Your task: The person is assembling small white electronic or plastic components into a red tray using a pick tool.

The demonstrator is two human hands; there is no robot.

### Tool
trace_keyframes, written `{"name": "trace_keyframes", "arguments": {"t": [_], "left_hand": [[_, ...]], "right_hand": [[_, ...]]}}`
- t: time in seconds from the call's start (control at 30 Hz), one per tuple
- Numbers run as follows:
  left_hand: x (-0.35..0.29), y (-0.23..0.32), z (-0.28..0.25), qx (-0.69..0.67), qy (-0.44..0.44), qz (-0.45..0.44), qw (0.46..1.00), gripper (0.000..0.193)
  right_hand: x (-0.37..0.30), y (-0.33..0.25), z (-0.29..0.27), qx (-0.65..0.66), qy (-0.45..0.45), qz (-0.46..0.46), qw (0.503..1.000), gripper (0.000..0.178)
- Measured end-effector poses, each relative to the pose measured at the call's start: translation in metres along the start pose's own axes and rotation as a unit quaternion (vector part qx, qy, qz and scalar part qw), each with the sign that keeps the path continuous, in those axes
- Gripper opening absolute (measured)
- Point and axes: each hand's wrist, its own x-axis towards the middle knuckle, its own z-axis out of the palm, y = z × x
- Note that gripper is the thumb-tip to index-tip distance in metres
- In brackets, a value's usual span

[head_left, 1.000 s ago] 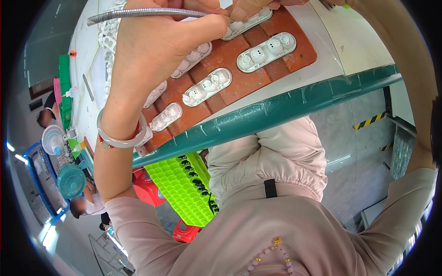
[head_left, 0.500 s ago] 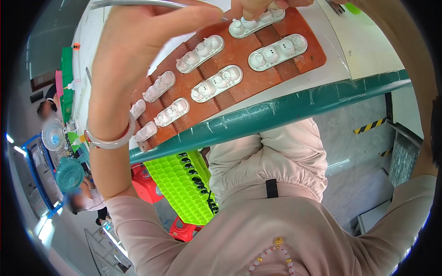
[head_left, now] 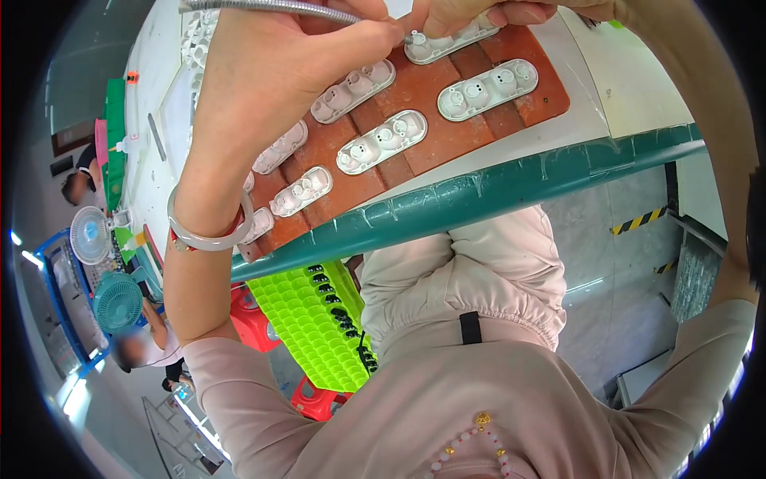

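Observation:
My left hand is closed round a slim metal tool with a ribbed shaft. Its tip meets the left end of a white oblong moulded piece at the top of the reddish-brown board. From above, my right hand has bent fingers on that same piece, close to the tool tip; the frame edge cuts this hand off. Similar white pieces with small rounded figures lie in two rows, such as the larger one at right and another in the middle. My left wrist hides some small ones.
The white table has a green padded edge toward me. Below hangs a bright green moulded tray with black parts, beside red stools. More white pieces lie at far left. Fans and people are further left.
My left hand has moved right and slightly down, bringing the tool tip to the top piece beside my right fingers. The board has shifted slightly right. My right fingers remain at that piece.

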Motion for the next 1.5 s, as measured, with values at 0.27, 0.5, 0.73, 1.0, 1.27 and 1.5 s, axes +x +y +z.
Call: {"name": "trace_keyframes", "arguments": {"t": [0.27, 0.5, 0.73, 1.0, 1.27, 1.5], "left_hand": [[0.004, 0.026, 0.014, 0.043, 0.041, -0.029, 0.998, 0.016], [-0.001, 0.027, 0.013, 0.015, 0.05, -0.057, 0.997, 0.014], [0.001, 0.024, 0.013, 0.036, 0.049, -0.051, 0.997, 0.016], [0.014, 0.008, 0.015, -0.146, -0.062, 0.2, 0.967, 0.018], [0.009, 0.014, 0.001, 0.01, 0.033, -0.068, 0.997, 0.02], [0.009, -0.035, -0.034, -0.061, 0.026, 0.009, 0.998, 0.01]], "right_hand": [[-0.004, -0.003, -0.001, -0.009, 0.006, 0.005, 1.0, 0.014], [-0.007, -0.012, 0.003, -0.056, 0.014, 0.028, 0.998, 0.016], [-0.004, -0.011, 0.005, -0.068, 0.019, 0.024, 0.997, 0.018], [-0.003, -0.008, 0.002, -0.063, 0.012, 0.013, 0.998, 0.017], [0.002, -0.011, -0.001, -0.049, -0.01, 0.019, 0.999, 0.018], [0.004, -0.011, -0.004, -0.043, -0.06, 0.056, 0.996, 0.022]]}}
